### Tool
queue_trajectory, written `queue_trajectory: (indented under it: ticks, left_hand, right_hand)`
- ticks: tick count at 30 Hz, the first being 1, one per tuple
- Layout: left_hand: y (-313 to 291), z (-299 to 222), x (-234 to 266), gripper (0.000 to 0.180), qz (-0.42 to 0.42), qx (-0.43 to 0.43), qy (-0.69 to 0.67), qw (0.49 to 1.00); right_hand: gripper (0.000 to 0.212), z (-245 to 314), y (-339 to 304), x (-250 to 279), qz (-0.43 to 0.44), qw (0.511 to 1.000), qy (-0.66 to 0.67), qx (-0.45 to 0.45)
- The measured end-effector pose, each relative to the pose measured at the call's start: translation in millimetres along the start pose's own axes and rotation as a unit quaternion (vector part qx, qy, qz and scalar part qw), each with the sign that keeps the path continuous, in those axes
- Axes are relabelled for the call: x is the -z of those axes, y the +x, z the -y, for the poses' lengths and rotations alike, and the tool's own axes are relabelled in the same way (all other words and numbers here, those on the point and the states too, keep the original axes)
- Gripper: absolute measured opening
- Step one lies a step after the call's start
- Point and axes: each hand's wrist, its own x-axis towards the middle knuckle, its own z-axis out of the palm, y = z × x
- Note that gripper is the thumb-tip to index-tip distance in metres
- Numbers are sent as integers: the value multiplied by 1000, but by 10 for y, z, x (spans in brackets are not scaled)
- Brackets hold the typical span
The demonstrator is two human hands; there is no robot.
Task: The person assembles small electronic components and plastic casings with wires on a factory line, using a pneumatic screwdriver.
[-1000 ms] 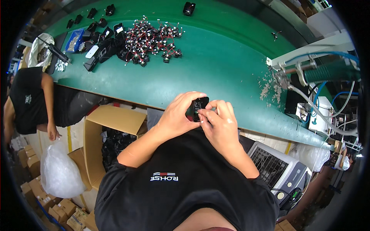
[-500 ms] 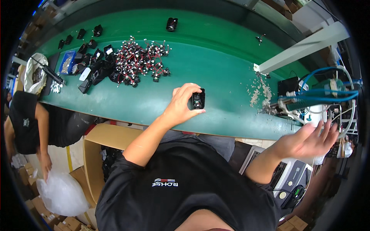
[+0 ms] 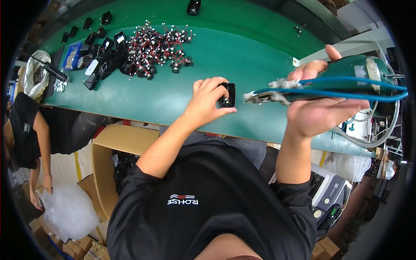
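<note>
My left hand [image 3: 207, 100] is closed round a small black plastic housing [image 3: 232, 93] on the green bench, thumb at its near edge and a finger reaching into its open side. To the right, my right hand [image 3: 318, 112] grips a power screwdriver [image 3: 346, 73] with a dark green body, blue hoses and a metal nose [image 3: 266, 93]. The nose points left at the housing, a short gap away. Part of the right hand's grip is hidden behind the tool and hoses.
A heap of small parts with red wires [image 3: 158, 50] lies at the back left, beside black housings [image 3: 108, 63] and a blue tray [image 3: 72, 56]. Below the bench stands a cardboard box [image 3: 123, 138]. At far left, another person [image 3: 30, 130] handles a clear plastic bag [image 3: 69, 212].
My right hand, empty and spread before, has taken hold of the screwdriver and brought it left toward the housing. A left-hand finger now reaches into the housing. The head view has shifted slightly.
</note>
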Motion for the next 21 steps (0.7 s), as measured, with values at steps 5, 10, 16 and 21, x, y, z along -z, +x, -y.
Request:
queue_trajectory:
  ticks: [5, 10, 16, 21]
  left_hand:
    - [-4, -21, -1, 45, 3, 8, 1, 1000]
    - [-13, -17, -16, 43, -14, 10, -10, 1000]
    - [1, -23, -4, 43, -9, 12, -15, 1000]
    - [2, -21, 3, 46, -9, 5, -9, 1000]
  right_hand:
    - [114, -150, -290, -138, 97, 953, 278, -68]
    - [113, -301, -369, -110, 98, 956, 263, -89]
    - [117, -381, -408, -81, 110, 958, 255, -75]
    - [112, -351, -410, -87, 118, 966, 228, -43]
